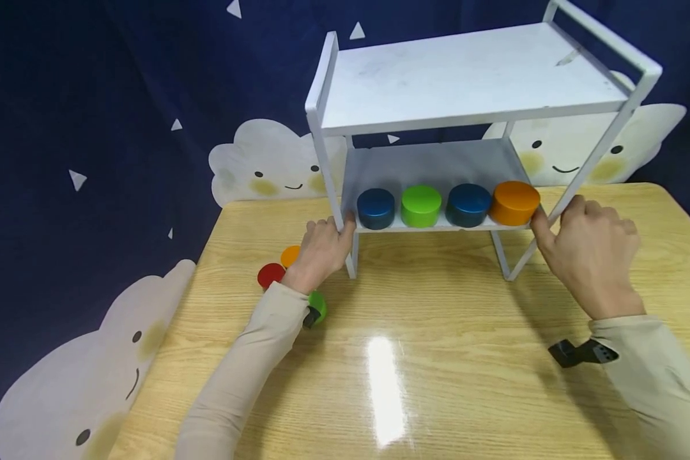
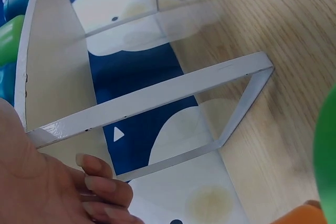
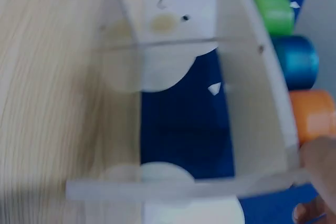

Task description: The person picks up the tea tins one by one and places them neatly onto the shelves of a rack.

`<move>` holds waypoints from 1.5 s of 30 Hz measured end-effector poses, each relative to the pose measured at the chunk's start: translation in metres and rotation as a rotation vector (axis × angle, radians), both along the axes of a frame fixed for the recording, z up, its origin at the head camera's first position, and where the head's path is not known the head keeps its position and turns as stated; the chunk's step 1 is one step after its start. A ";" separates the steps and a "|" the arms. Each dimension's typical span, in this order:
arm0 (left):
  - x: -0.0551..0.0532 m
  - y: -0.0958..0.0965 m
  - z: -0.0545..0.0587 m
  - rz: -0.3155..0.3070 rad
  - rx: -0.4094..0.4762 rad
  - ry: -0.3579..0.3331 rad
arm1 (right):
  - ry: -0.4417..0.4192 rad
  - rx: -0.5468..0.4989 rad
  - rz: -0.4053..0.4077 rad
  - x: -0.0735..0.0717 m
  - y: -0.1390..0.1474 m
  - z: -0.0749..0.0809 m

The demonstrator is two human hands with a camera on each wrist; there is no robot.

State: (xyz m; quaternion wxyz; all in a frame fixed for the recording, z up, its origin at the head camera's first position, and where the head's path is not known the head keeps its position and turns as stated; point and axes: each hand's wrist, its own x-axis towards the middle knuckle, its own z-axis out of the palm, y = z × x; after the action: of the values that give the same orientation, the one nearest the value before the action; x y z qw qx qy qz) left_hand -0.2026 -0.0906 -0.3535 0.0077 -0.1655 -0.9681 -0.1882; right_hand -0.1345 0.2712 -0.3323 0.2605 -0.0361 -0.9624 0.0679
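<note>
A white two-tier metal rack (image 1: pixel 471 73) stands at the back of the table between both hands. My left hand (image 1: pixel 324 250) grips its left post at lower-shelf height, thumb at the shelf's front corner. At the opposite end, my right hand (image 1: pixel 597 259) holds the right post, its thumb close beside an orange cylinder (image 1: pixel 515 203). The lower shelf carries a row of short round cylinders: a blue one (image 1: pixel 376 209), a green one (image 1: pixel 421 207), another blue one (image 1: pixel 468 206), then the orange one. In the left wrist view, the fingers (image 2: pixel 107 187) curl beyond the rack's leg (image 2: pixel 157 95).
By my left forearm, a red cylinder (image 1: pixel 271 275), an orange one (image 1: pixel 290 255) and a green one (image 1: pixel 318 306) sit on the wooden table (image 1: pixel 437 364), partly covered by the arm. Behind the table hangs a dark blue curtain (image 1: pixel 121 76) with clouds.
</note>
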 end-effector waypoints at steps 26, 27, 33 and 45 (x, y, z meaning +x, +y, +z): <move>0.007 0.001 0.006 0.139 0.083 0.028 | -0.245 -0.023 0.110 -0.018 0.017 -0.008; 0.009 0.000 0.006 0.129 0.084 0.034 | -0.240 -0.025 0.111 -0.018 0.017 -0.008; 0.028 -0.012 0.005 0.074 0.110 0.035 | -0.217 -0.027 0.115 -0.018 0.017 -0.007; 0.048 -0.023 -0.020 0.057 -0.008 0.041 | -0.229 -0.035 0.117 -0.017 0.016 -0.007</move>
State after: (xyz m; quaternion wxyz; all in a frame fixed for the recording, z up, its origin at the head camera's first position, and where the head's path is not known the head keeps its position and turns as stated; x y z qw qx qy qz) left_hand -0.1548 -0.1138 -0.3739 0.0321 -0.1416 -0.9727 -0.1808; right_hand -0.1520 0.2874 -0.3395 0.1440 0.0081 -0.9850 0.0951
